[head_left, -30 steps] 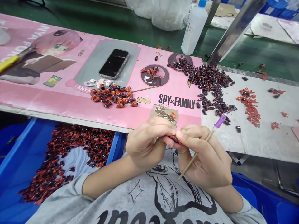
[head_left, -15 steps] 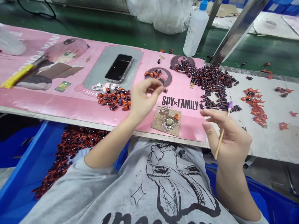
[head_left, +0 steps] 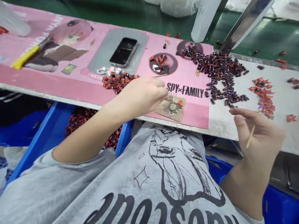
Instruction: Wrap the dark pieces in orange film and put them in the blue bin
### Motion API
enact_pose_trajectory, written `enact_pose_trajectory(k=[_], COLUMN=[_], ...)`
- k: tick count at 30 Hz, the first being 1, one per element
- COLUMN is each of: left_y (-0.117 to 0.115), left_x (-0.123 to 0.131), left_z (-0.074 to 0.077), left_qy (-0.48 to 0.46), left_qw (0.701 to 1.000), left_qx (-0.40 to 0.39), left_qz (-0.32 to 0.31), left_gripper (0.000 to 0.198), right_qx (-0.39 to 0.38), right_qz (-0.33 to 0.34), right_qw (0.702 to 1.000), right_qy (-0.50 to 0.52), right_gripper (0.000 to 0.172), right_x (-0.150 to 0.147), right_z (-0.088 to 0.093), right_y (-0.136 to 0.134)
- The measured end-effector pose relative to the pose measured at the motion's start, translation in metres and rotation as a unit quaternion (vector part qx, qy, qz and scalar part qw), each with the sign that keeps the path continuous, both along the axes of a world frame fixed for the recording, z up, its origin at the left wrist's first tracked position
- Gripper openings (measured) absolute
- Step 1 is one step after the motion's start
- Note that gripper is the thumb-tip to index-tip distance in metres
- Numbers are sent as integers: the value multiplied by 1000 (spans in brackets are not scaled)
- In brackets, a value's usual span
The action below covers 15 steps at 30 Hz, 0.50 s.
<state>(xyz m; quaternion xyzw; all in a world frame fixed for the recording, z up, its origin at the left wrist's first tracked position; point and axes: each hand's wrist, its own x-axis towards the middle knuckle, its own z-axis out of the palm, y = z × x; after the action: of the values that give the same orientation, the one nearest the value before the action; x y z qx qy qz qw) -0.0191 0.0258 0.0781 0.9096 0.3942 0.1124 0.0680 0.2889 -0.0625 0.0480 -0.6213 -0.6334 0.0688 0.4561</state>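
My right hand (head_left: 259, 133) is at the right, a thin wooden stick (head_left: 251, 137) with a purple part held across its fingers. Its thumb and forefinger are close together beside dark, red-tinged pieces (head_left: 234, 98); whether they pinch one cannot be seen. My left hand (head_left: 149, 93) is curled closed, back upward, by a cardboard square (head_left: 161, 107). What its fingers hold is hidden. A thin brown stick (head_left: 161, 75) shows just beyond its knuckles. The cardboard carries wet glossy spots, a round disc (head_left: 173, 107) and a small orange-red piece (head_left: 180, 103).
Red-and-black pieces (head_left: 119, 81) are heaped left of my left hand, behind them a phone (head_left: 123, 52). Spiky orange-red pieces (head_left: 263, 96) lie at the right. A white bottle (head_left: 203, 23) and metal post (head_left: 245, 26) stand behind. A yellow-handled tool (head_left: 25, 57) lies left.
My left hand has turned from a raised pinch to a curled, back-up pose near the cardboard. The right hand has moved rightward with its stick. The view has shifted too.
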Motion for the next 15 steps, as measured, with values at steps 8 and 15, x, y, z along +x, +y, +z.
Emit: enact_pose_trajectory(k=[8,15], left_y=[-74,-38], left_x=[19,74], left_z=[-83,-139], left_qy=[94,37], left_qw=[938,962], left_qx=[-334,-250], left_qz=[3,100], left_gripper=[30,39], right_qx=[102,81], right_qz=[30,22], right_qw=[994,996], right_qy=[38,-9], right_gripper=[19,15], right_x=[-16,-49], right_z=[8,35], right_y=[-37,-89])
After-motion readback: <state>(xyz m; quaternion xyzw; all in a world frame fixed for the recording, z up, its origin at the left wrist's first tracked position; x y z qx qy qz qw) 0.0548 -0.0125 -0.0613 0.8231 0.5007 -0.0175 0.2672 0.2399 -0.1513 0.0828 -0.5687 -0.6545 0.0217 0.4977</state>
